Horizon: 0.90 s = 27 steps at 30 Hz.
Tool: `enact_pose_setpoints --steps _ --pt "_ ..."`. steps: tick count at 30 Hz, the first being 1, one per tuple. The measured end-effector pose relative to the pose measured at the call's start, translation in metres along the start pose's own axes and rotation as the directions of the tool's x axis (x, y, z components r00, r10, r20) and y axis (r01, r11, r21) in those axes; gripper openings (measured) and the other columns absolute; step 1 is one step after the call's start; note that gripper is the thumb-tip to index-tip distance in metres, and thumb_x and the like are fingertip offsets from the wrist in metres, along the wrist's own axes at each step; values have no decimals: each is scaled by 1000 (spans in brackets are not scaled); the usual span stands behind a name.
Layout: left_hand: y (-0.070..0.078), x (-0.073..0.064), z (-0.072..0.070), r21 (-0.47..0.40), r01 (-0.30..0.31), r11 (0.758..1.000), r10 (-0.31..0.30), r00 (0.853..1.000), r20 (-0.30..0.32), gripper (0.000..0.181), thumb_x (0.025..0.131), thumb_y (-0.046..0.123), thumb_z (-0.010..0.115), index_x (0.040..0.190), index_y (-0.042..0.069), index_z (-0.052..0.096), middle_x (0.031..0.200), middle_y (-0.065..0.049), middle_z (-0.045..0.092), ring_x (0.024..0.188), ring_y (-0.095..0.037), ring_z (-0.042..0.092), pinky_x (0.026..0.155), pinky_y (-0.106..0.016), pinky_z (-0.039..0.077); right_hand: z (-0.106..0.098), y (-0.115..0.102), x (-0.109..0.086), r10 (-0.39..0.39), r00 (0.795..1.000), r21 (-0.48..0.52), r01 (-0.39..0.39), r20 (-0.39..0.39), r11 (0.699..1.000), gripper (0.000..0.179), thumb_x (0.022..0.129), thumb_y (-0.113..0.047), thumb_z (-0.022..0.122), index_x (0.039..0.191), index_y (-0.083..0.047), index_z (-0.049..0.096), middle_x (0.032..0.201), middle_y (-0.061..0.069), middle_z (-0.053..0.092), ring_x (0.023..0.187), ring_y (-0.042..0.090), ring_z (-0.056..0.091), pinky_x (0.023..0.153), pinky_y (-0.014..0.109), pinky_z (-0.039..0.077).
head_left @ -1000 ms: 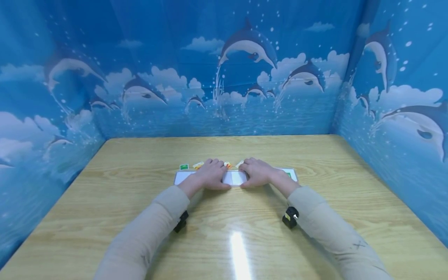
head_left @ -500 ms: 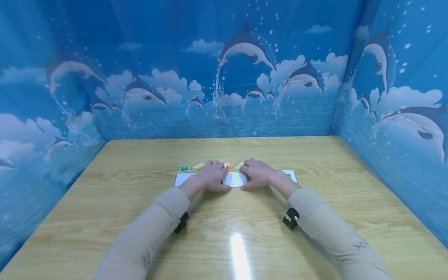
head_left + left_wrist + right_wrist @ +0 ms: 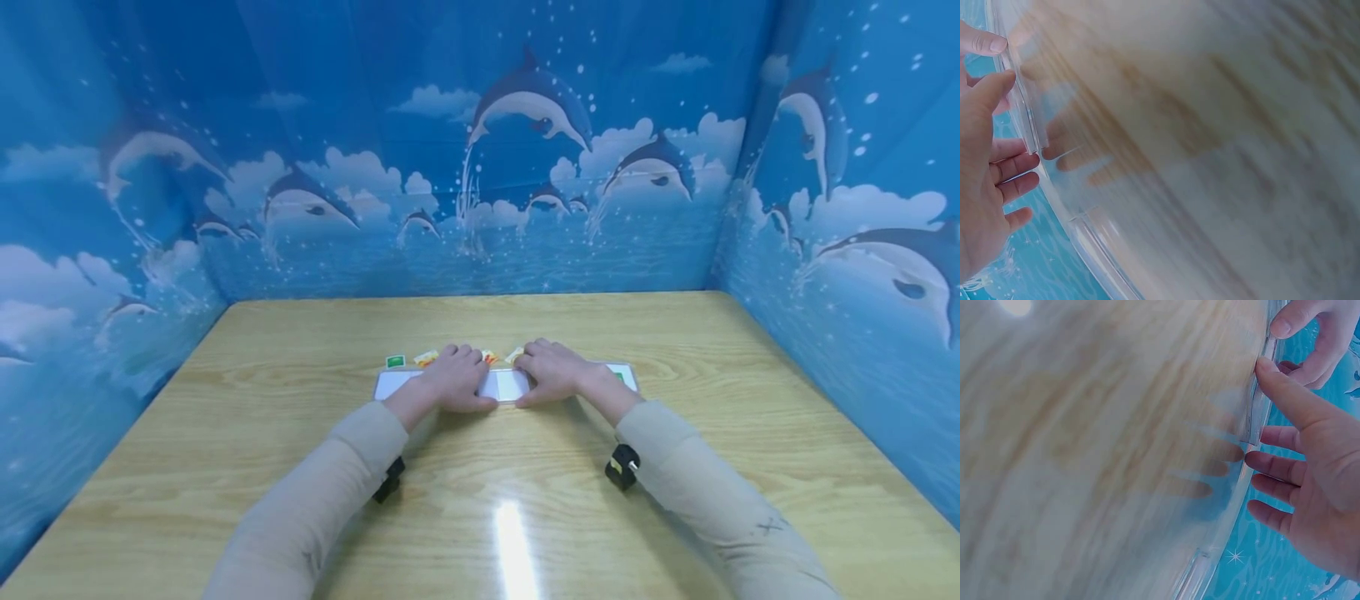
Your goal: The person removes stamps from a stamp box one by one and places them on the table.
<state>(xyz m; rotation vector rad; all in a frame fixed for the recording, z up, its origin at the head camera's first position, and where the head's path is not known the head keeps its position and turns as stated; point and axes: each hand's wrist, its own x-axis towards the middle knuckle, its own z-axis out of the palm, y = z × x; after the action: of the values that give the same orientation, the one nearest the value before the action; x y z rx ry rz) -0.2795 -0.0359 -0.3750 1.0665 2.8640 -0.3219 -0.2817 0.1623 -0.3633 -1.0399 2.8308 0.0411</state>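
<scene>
A long, low white strip with a clear plastic rim (image 3: 513, 385) lies across the table, split by a thin line near its middle. My left hand (image 3: 456, 380) grips its left part, thumb along the near edge and fingers over the far edge. Mirroring that, my right hand (image 3: 552, 372) grips the part right of the middle. In both wrist views, each thumb and its fingers span a short clear plastic piece (image 3: 1025, 112). Behind the strip are small cards: a green one (image 3: 395, 361), and yellow-orange ones (image 3: 426, 358) partly hidden by the hands.
The wooden table (image 3: 480, 467) runs back to a blue dolphin-print curtain (image 3: 480, 167), which also closes off both sides. A black wrist device (image 3: 622, 467) hangs below the right sleeve, another (image 3: 388, 480) below the left. A bit of green (image 3: 619, 377) shows on the strip's right end.
Both hands stay in the same place on the strip. The whole head view shifts very slightly; the cards and strip look unmoved.
</scene>
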Motion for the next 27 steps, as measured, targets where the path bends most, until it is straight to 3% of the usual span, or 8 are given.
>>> enact_pose_setpoints --steps 11,17,27 --pt "3 2 0 -7 37 999 -37 999 23 68 86 62 46 125 6 54 118 -9 52 109 -23 45 99 -43 31 1 2 1 25 999 9 -25 27 1000 67 79 -54 65 126 -8 53 105 6 51 95 20 45 78 35 40" --pt "4 2 -1 -2 43 999 -42 999 26 71 85 63 46 127 5 53 120 -10 51 110 -24 44 99 -42 31 3 3 -2 20 1000 29 -20 0 999 67 79 -54 65 124 -6 54 108 8 53 98 23 46 81 37 41" --pt "6 5 -8 -9 44 999 -45 998 -51 65 88 60 45 123 6 54 118 -9 54 109 -24 46 98 -42 33 -2 12 -19 23 998 91 -18 -55 996 74 79 -52 66 131 -2 48 119 15 53 107 29 50 91 43 42"
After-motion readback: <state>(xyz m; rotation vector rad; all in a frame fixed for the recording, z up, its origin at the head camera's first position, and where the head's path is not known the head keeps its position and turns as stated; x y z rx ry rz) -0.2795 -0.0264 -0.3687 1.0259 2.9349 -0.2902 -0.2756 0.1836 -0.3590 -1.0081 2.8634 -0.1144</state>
